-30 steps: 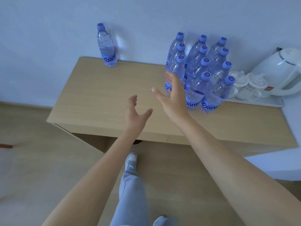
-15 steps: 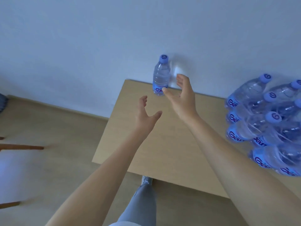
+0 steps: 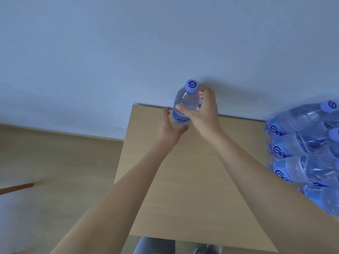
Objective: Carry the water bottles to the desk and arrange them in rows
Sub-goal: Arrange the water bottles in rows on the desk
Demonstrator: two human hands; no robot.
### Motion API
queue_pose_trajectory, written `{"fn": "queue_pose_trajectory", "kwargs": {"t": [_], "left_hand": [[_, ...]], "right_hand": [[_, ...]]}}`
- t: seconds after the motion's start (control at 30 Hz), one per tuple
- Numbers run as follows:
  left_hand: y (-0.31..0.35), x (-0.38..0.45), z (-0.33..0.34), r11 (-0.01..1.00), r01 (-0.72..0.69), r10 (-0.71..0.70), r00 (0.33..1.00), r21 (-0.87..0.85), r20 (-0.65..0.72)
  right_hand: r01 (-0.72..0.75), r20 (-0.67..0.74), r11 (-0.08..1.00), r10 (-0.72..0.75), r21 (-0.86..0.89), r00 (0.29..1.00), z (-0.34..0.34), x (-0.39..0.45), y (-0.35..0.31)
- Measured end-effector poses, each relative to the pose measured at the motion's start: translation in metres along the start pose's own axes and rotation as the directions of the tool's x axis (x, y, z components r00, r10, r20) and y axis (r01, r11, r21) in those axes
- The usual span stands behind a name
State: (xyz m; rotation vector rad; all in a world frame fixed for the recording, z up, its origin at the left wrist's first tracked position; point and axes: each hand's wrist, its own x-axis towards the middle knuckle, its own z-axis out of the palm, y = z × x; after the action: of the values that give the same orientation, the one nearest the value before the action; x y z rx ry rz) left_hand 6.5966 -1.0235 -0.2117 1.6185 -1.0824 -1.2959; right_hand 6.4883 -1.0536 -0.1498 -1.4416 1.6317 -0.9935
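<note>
Standing at the far left corner of the tabletop (image 3: 192, 180), close to the wall (image 3: 128, 43), a single water bottle (image 3: 185, 105) is gripped by both hands. The right hand (image 3: 206, 111) wraps its upper body from the right; the left hand (image 3: 168, 129) cups its labelled base from the left. A cluster of bottles (image 3: 302, 153) stands well apart at the right edge.

Light wooden desk (image 3: 192, 180) set against a pale wall, far edge touching it; single clear bottle (image 3: 185, 105) with a blue cap upright at the far left corner, clasped by two hands; cluster of matching bottles (image 3: 302, 153) packed tight at the right side, partly cut off; middle and near surface bare wood.
</note>
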Motion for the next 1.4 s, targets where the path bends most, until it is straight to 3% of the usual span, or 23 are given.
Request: {"fn": "queue_pose_trajectory", "kwargs": {"t": [0.13, 0.43, 0.83, 1.2, 1.4], "left_hand": [[-0.001, 0.015, 0.005, 0.997, -0.069, 0.07, 0.998, -0.035, 0.004], [-0.01, 0.008, 0.01, 0.996, -0.068, 0.066, 0.997, -0.062, -0.029], [-0.012, -0.082, 0.023, 0.997, -0.074, 0.075, 0.996, -0.034, 0.045], [0.003, -0.199, 0.087, 0.996, -0.044, 0.064, 0.959, -0.076, 0.275], [0.012, -0.269, 0.135, 0.995, -0.047, 0.075, 0.922, -0.083, 0.379]], "right_hand": [[0.008, -0.035, 0.999, -0.009, -0.039, 0.999, 0.008, 0.007, 0.004], [0.026, -0.045, 0.999, -0.028, -0.037, 0.999, -0.003, -0.003, 0.006], [-0.052, 0.061, 0.998, 0.055, -0.044, 0.997, -0.057, -0.06, -0.001], [-0.095, 0.228, 0.983, 0.057, 0.16, 0.972, -0.167, -0.149, 0.029], [-0.112, 0.135, 0.976, 0.088, 0.185, 0.987, -0.232, -0.203, 0.043]]}}
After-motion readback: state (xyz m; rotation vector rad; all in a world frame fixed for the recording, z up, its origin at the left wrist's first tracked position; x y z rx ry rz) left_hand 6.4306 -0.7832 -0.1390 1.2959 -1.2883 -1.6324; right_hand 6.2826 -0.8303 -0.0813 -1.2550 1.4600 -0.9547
